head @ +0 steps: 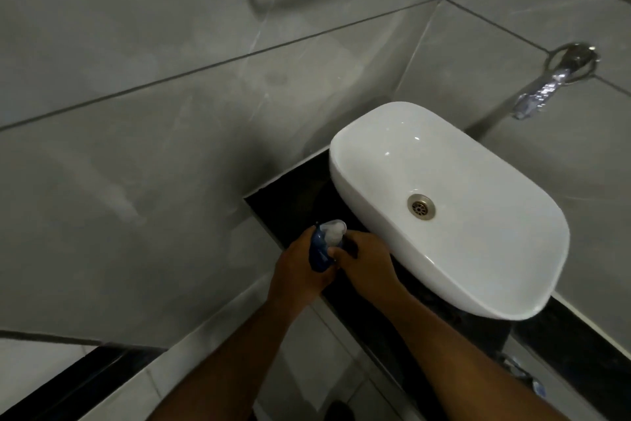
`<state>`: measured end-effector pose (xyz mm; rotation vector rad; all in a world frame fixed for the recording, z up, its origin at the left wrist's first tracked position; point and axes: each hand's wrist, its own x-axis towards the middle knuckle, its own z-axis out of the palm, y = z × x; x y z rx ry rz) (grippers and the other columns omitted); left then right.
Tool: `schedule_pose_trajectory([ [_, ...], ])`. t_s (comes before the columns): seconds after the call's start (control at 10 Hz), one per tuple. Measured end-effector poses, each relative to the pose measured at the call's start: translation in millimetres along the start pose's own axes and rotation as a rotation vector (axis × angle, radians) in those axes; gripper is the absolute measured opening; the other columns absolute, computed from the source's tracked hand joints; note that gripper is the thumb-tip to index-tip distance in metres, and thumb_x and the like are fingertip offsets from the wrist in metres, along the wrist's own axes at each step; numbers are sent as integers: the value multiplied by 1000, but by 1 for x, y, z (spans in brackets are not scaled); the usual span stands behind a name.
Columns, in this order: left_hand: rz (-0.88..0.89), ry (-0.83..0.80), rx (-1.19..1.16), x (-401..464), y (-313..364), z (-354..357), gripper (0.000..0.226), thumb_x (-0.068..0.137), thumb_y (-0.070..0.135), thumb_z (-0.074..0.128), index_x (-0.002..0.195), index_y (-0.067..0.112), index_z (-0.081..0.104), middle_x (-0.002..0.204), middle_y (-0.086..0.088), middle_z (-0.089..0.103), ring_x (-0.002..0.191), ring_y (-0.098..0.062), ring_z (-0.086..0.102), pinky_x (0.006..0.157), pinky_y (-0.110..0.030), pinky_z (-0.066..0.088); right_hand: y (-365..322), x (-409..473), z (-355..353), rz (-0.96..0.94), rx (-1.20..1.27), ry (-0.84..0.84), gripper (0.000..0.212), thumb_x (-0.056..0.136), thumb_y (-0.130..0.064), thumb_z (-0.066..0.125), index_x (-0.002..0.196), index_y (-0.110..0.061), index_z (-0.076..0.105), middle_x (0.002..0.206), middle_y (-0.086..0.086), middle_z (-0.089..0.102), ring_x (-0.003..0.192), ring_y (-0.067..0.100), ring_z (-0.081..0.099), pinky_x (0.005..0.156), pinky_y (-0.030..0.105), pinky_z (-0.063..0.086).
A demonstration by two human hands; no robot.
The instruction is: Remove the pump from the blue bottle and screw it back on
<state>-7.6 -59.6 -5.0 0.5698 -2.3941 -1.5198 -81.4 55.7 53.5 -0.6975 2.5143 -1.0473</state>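
Two hands grip the blue bottle [319, 251]: left hand [300, 270] round its body, right hand [367, 258] at its pump [334, 233].

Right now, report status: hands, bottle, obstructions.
Left hand grip on blue bottle. Right hand at pump, grip unclear. Bottle over black counter. White basin close right; nothing blocking.

Two bare hands are counted, a left hand [296, 267] and a right hand [367, 262]. One dark blue plastic bottle [318, 251], one translucent white pump [333, 233], one white oval ceramic basin [444, 205] and one round metal drain [421, 206] are seen. One chrome wall tap [549, 82] is counted, though it is blurred.
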Motion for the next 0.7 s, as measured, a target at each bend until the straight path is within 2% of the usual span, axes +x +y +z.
schedule_pose_trajectory([
  [0.1,-17,61,-19,27,-11,-29,59,72,31,82,123,35,52,115,15,63,100,3,57,79,-5,44,-18,39,24,-14,4,0,17,84,-24,68,69,-21,61,66,-1,63,61,11,57,59,29,46],
  [0.2,-30,105,-6,54,-27,-48,58,71,29,84,121,26,55,109,5,68,98,-8,63,75,-13,49,-32,73,43,-50,26,19,9,84,-25,69,80,-17,68,68,-4,66,57,2,56,53,16,42],
  [0.3,-41,114,-19,78,-37,-61,63,71,30,84,126,28,53,105,12,63,91,6,56,67,0,42,-42,99,54,-82,32,48,11,85,-23,68,76,-17,65,66,-6,62,54,-3,53,49,8,36],
  [0.4,-26,145,-29,95,-43,-69,59,71,30,82,124,28,56,103,16,62,91,12,52,67,5,37,-49,116,61,-88,47,48,8,86,-22,67,80,-17,67,70,-5,64,56,-4,53,49,6,37],
  [0.5,-23,134,-15,107,-48,-75,54,74,31,80,122,27,56,105,13,65,93,0,59,68,3,39,-55,126,66,-93,64,56,10,87,-21,66,83,-11,68,78,4,70,63,8,60,58,21,44],
  [0.6,-1,114,-15,107,-42,-82,59,72,26,84,124,24,55,111,9,64,100,-7,60,77,-6,45,-59,122,64,-92,34,15,17,89,-24,64,90,-7,66,86,11,70,76,22,65,69,35,53],
  [0.7,-44,105,-23,102,-33,-88,63,70,30,85,125,25,54,117,3,66,107,-16,62,88,-34,52,-74,111,51,-103,147,143,36,91,-43,58,105,-11,64,89,5,68,78,15,66,73,39,58],
])
